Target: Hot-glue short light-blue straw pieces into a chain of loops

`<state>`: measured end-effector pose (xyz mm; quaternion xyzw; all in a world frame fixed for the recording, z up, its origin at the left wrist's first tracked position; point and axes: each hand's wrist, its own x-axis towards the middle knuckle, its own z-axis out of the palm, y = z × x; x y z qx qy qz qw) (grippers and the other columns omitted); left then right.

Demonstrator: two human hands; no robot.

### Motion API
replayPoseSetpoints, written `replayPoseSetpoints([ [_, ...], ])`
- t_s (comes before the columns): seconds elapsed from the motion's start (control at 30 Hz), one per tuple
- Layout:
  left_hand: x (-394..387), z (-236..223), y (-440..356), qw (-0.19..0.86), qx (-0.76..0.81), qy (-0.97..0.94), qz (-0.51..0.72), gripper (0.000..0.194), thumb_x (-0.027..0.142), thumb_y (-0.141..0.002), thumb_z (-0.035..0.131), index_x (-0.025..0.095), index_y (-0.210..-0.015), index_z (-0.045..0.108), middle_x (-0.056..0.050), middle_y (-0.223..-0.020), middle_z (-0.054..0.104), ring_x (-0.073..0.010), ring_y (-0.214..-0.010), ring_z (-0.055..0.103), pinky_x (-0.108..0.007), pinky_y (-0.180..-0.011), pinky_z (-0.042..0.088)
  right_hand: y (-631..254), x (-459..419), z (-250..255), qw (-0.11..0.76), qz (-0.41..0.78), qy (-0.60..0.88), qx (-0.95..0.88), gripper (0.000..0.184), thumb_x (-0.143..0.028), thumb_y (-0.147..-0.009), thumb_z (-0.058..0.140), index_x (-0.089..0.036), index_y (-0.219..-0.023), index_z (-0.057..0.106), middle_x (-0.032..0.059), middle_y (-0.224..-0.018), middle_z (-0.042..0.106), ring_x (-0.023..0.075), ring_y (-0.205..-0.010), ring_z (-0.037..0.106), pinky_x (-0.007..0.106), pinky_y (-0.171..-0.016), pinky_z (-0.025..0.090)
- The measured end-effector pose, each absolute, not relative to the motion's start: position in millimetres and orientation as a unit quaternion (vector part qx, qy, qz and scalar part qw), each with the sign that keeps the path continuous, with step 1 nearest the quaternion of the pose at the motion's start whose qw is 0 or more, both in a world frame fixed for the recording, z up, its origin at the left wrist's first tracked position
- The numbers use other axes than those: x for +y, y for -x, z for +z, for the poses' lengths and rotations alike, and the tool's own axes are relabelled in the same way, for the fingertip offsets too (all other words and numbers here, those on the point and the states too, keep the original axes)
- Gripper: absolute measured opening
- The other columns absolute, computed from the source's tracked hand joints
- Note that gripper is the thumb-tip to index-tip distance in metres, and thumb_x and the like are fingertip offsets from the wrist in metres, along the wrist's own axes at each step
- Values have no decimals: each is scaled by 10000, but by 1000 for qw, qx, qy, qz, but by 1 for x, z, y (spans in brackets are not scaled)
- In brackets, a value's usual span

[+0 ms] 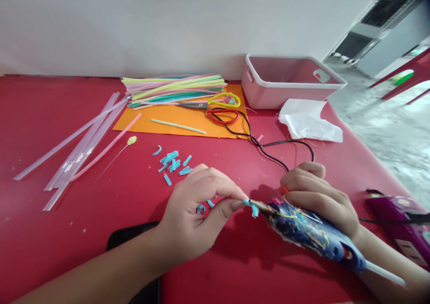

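My left hand [201,210] pinches a small blue piece of pipe cleaner [254,209] between thumb and forefinger. My right hand [319,196] is wrapped round a dark blue hot glue gun [302,232], smeared with dried glue and bits of fluff. The gun's nozzle points left and meets the blue piece, or comes very near it. A whitish glue stick [384,272] juts from the gun's back end. Several short blue cut pieces [173,160] lie on the table beyond my left hand, and a few more show just behind its thumb.
Pipe cleaners [174,89] and scissors [204,105] lie on an orange sheet [188,131]. Glue sticks [80,147] and a yellow-tipped wire [132,140] are left. A pink basket [289,93], white paper [309,122], black cord [278,142], purple power strip [399,219] and black phone [134,232] surround my hands.
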<state>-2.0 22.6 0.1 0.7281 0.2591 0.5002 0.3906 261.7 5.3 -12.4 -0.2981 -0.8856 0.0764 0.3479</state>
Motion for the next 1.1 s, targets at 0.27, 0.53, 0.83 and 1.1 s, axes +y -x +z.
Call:
replayPoseSetpoints([
  [0.27,24,0,2,387,262,-729,500,55,140,-920,652,180,-898,683,-34,-794,714,-144,-731,632,-297,-712,474,-260,4,-10,351,66,302,-884,113,-221,-996,469,-176,-1010,571,40,-807,589,188,-783,628,428,-799,389],
  [0.53,23,0,2,386,266,-730,498,73,117,-913,650,185,-903,675,-19,-785,707,-137,-737,626,-296,-726,468,-258,5,-7,354,53,300,-884,103,-204,-991,474,-170,-984,570,43,-802,586,185,-783,633,424,-793,403],
  [0.83,23,0,2,374,279,-732,496,70,123,-912,653,185,-894,679,-20,-802,713,-136,-746,640,-294,-735,483,-262,4,-9,346,64,293,-889,97,-195,-983,479,-180,-1013,569,43,-819,593,182,-790,623,438,-796,396],
  [1.1,23,1,-1,314,300,-734,521,89,93,-873,689,180,-856,699,-12,-742,731,-125,-675,652,-287,-698,496,-262,1,-5,406,128,346,-836,36,-224,-930,587,-234,-918,620,5,-758,610,161,-700,615,423,-766,422],
])
